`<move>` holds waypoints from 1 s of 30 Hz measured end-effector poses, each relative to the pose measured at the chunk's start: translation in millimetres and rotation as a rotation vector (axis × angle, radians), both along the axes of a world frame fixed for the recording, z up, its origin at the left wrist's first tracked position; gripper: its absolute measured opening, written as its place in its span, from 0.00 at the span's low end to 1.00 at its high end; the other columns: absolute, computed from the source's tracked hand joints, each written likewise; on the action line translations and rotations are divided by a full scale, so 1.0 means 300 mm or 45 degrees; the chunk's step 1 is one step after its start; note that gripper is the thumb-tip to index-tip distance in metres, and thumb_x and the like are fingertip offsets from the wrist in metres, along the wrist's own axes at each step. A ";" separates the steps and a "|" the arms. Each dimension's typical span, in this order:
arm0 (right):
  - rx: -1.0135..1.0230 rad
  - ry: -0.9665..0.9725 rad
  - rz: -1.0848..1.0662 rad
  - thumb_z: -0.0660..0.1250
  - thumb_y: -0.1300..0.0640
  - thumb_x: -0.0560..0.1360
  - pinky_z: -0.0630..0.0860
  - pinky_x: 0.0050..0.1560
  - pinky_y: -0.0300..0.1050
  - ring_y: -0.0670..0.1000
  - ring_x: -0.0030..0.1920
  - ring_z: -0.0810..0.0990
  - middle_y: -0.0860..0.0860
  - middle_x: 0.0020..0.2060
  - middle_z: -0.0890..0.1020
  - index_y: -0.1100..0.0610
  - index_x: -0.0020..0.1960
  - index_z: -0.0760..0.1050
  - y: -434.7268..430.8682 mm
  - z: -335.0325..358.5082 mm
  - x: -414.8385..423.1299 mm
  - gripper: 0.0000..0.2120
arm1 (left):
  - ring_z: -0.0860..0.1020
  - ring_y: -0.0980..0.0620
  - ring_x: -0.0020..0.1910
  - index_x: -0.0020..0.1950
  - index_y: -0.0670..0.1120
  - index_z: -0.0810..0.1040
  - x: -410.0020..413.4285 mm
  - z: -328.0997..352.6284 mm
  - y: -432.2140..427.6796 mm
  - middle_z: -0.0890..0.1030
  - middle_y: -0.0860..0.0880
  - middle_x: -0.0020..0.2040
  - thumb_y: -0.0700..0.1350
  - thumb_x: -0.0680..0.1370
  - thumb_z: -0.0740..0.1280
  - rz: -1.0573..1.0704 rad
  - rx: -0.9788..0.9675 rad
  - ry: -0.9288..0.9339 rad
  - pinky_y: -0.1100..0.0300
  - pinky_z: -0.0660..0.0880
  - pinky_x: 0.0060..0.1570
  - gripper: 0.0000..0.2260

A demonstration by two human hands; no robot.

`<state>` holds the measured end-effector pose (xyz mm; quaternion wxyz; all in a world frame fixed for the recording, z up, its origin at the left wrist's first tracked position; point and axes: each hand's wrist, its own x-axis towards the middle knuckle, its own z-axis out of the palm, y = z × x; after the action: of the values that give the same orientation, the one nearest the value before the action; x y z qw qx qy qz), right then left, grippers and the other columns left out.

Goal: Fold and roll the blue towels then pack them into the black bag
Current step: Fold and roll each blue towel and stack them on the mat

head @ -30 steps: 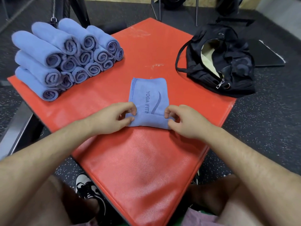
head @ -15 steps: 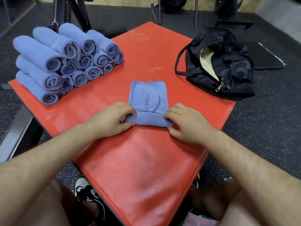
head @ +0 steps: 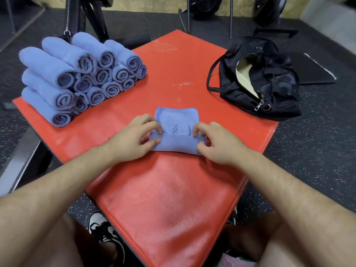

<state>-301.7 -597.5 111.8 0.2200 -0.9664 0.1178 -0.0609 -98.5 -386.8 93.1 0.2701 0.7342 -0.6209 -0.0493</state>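
Head view: left hand [head: 133,140] and right hand [head: 215,143] pinch the near rolled edge of a blue towel [head: 176,132] mid-mat on the red mat [head: 165,189]; rolled towels [head: 81,78] stacked far left, black bag [head: 269,81] gaping far right.

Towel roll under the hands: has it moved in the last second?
Yes. The roll has advanced toward the far hem, covering more of the printed lettering.

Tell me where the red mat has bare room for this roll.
Bare: the far strip between the rolled towels and the black bag; the near mat between the forearms. Crowded: mid-mat, left hand and right hand gripping the towel.
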 end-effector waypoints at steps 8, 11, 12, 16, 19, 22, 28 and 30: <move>-0.612 -0.165 0.211 0.66 0.45 0.76 0.76 0.48 0.53 0.56 0.51 0.74 0.52 0.48 0.78 0.56 0.55 0.77 -0.017 -0.025 0.007 0.16 | 0.74 0.49 0.48 0.56 0.48 0.78 0.015 -0.003 -0.004 0.79 0.53 0.53 0.61 0.79 0.64 -0.027 0.062 -0.412 0.52 0.76 0.45 0.18; -0.586 -0.035 0.179 0.72 0.47 0.71 0.77 0.52 0.55 0.57 0.55 0.75 0.51 0.53 0.79 0.56 0.60 0.76 -0.023 -0.031 0.008 0.21 | 0.75 0.48 0.52 0.62 0.47 0.76 0.021 -0.017 -0.012 0.78 0.52 0.55 0.60 0.76 0.67 0.009 0.145 -0.373 0.49 0.77 0.49 0.21; -0.566 -0.030 0.175 0.72 0.49 0.71 0.77 0.52 0.54 0.56 0.55 0.75 0.51 0.52 0.79 0.56 0.60 0.76 -0.022 -0.029 0.012 0.21 | 0.74 0.49 0.51 0.62 0.47 0.77 0.022 -0.017 -0.016 0.78 0.52 0.54 0.57 0.76 0.68 0.014 0.136 -0.337 0.49 0.77 0.49 0.19; -0.258 0.040 0.128 0.69 0.47 0.69 0.76 0.51 0.49 0.50 0.49 0.74 0.48 0.46 0.80 0.52 0.57 0.77 -0.015 0.006 0.019 0.18 | 0.71 0.56 0.47 0.58 0.50 0.79 0.039 0.007 -0.015 0.78 0.56 0.47 0.60 0.74 0.66 0.020 0.207 -0.064 0.57 0.73 0.50 0.19; 0.102 0.120 0.063 0.70 0.50 0.68 0.75 0.44 0.48 0.48 0.40 0.76 0.47 0.39 0.81 0.47 0.54 0.72 -0.006 0.036 -0.003 0.16 | 0.72 0.56 0.47 0.45 0.57 0.76 0.022 0.025 -0.003 0.76 0.56 0.41 0.63 0.76 0.60 -0.043 0.268 0.143 0.62 0.69 0.48 0.12; 0.191 0.198 0.054 0.69 0.53 0.70 0.74 0.40 0.49 0.48 0.35 0.75 0.48 0.36 0.80 0.46 0.52 0.70 0.009 0.040 -0.006 0.13 | 0.73 0.55 0.45 0.42 0.58 0.74 0.002 0.026 0.005 0.74 0.54 0.43 0.58 0.79 0.60 -0.068 0.157 0.160 0.61 0.70 0.48 0.09; -0.034 -0.103 0.079 0.66 0.56 0.73 0.72 0.57 0.46 0.51 0.52 0.71 0.46 0.51 0.75 0.51 0.54 0.79 -0.005 0.014 0.017 0.10 | 0.73 0.47 0.45 0.51 0.45 0.79 -0.009 0.051 -0.012 0.77 0.50 0.49 0.46 0.81 0.66 -0.078 -0.189 -0.239 0.50 0.72 0.49 0.06; -0.119 -0.171 0.125 0.64 0.60 0.73 0.74 0.52 0.50 0.50 0.50 0.71 0.44 0.48 0.76 0.50 0.51 0.78 0.002 0.025 0.020 0.09 | 0.74 0.45 0.44 0.53 0.44 0.81 -0.018 0.048 -0.011 0.78 0.49 0.49 0.49 0.81 0.67 -0.136 -0.212 -0.353 0.49 0.72 0.47 0.09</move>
<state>-295.6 -596.9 119.3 0.1849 -0.9740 0.0523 -0.1201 -104.0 -390.0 107.3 0.2388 0.6750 -0.6923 0.0899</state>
